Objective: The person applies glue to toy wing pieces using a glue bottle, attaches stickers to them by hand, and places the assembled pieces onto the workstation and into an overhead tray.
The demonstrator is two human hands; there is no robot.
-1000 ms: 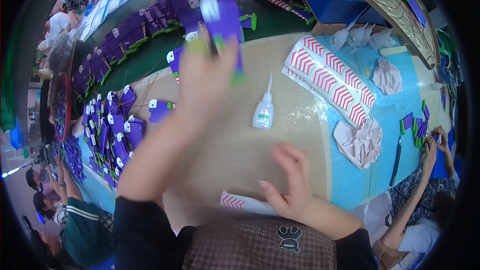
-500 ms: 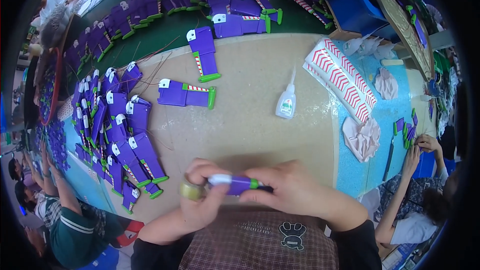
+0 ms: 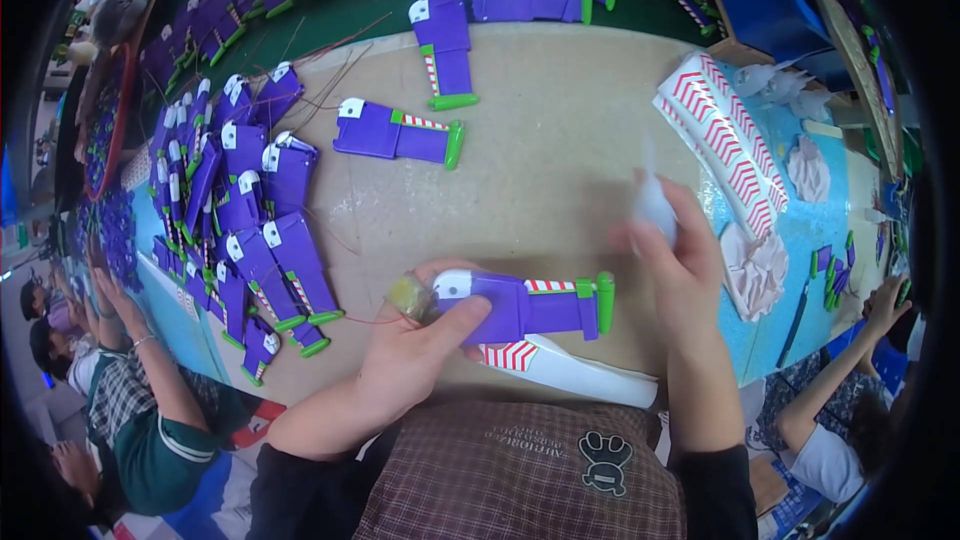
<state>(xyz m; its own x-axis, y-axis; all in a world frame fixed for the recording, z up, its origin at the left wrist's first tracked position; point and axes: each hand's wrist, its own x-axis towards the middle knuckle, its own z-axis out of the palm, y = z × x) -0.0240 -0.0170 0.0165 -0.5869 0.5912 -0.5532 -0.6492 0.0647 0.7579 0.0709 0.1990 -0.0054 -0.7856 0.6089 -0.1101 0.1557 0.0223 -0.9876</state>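
Note:
My left hand (image 3: 405,345) grips a purple plastic toy wing (image 3: 500,302) by its white end, thumb on top. The wing has a red-and-white striped strip and a green tip pointing right. Yellowish tape (image 3: 408,293) wraps a finger of this hand. Off to the right, my right hand (image 3: 688,265) has its fingers closed around a small white glue bottle (image 3: 655,208), raised with its nozzle up and blurred by motion. Just below the wing lies a curled white strip with red chevrons (image 3: 585,372), partly hidden under it.
A heap of purple wings (image 3: 240,205) with thin wires covers the left. Two single wings, one sideways (image 3: 395,132) and one upright (image 3: 442,52), lie ahead. Chevron sticker sheets (image 3: 725,135) and crumpled paper (image 3: 755,275) are at the right. A co-worker's hands (image 3: 885,305) are farther right.
My right hand has let go of the wing and taken the glue bottle from the table. My left hand has turned the wing flat. The chevron strip now shows below it. The view has shifted.

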